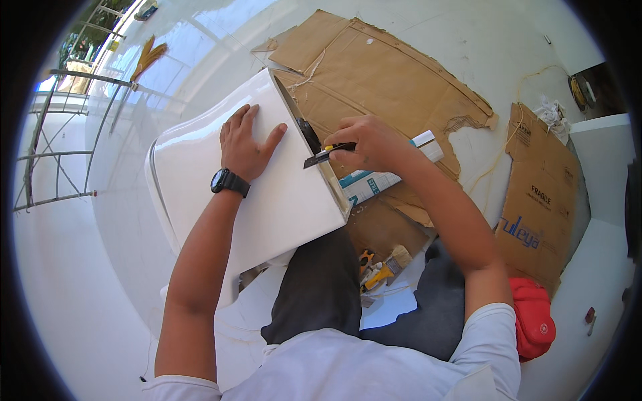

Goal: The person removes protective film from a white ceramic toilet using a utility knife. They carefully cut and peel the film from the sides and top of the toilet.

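Observation:
A glossy white ceramic fixture, which looks like a toilet, lies tipped over in front of my legs with its open base edge facing right. My left hand rests flat on its upper surface, fingers spread, a black watch on the wrist. In my right hand is a utility knife, black with a yellow part. Its dark blade reaches over the base edge; whether it touches the ceramic I cannot tell. A dark part shows at the opening, just behind the knife. Beneath my right forearm lies a white and teal box.
Flattened cardboard spreads beyond the fixture, and another cardboard piece lies right. Between my legs sit a yellow-handled brush and other tools. A red bag is beside my right elbow. Metal scaffolding and a broom are far left.

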Demonstrator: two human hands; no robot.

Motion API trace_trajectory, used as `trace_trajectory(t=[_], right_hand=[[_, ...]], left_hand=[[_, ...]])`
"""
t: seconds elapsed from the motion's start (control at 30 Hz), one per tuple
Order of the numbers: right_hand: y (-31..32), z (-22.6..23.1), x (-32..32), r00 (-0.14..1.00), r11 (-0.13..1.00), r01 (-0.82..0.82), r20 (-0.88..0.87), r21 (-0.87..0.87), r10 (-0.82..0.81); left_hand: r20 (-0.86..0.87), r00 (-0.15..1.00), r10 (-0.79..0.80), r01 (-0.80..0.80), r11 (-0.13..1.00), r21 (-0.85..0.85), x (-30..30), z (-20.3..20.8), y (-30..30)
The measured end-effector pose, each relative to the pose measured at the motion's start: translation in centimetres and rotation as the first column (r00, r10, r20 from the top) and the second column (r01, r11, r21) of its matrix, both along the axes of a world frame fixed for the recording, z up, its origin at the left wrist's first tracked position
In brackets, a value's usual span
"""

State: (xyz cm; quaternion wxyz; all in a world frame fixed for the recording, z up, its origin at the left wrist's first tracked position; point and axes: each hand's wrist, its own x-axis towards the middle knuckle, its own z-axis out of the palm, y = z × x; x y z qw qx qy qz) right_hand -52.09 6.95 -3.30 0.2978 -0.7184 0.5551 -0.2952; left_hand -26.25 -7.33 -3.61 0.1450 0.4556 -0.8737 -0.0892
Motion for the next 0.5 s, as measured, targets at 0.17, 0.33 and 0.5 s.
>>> trace_trajectory(t=[0.17, 0.33, 0.5], right_hand=[[0.4, 1.7, 0.6, 0.987, 0.989, -0.065, -0.151, -0.134, 0.044], [-0.2, 1.0, 0.7, 0.981, 0.999, -0.017, -0.196, -0.041, 0.009], [1.0, 0.8, 0.3, 0.986, 0.984, 0.08, -0.132, -0.158, -0.102]], left_hand=[[0.011, 1.0, 0.024, -0.024, 1.0, 0.006, -0.1, 0.1, 0.1], [0.007, 1.0, 0.024, -0.024, 1.0, 0.014, -0.2, 0.1, 0.0], [0.015, 1.0, 0.015, -0.015, 1.0, -0.005, -0.1, -0.1, 0.0]])
